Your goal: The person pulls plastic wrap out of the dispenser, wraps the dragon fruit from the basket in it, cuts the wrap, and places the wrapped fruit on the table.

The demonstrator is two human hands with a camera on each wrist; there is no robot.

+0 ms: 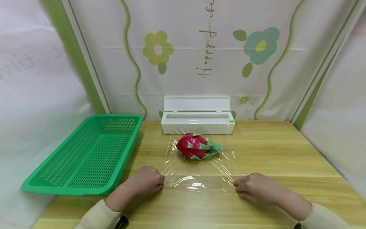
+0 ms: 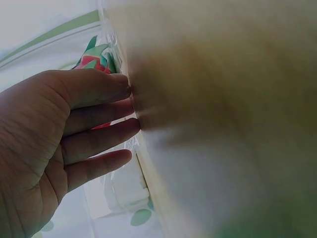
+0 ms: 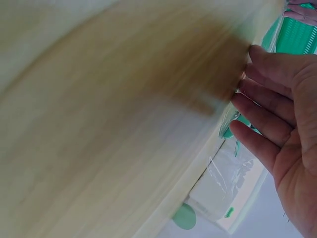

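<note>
A sheet of clear plastic wrap (image 1: 188, 183) stretches from the white dispenser box (image 1: 198, 128) over a red dragon fruit (image 1: 194, 146) with green scales. My left hand (image 1: 149, 180) pinches the wrap's near left corner, low at the wooden table. At the near right corner my right hand (image 1: 258, 188) pinches the film, and creases run from there toward the fruit. In the left wrist view the left hand's thumb and index tips meet close to the tabletop, other fingers loosely extended. Similarly, the right hand (image 3: 282, 109) brings thumb and index together in the right wrist view.
A green plastic basket (image 1: 114, 187) stands on the left of the table (image 1: 274, 152), close beside my left forearm. The dispenser's lid (image 1: 197, 103) is raised at the back, against a white flowered curtain (image 1: 183, 63). More curtain hangs on both sides.
</note>
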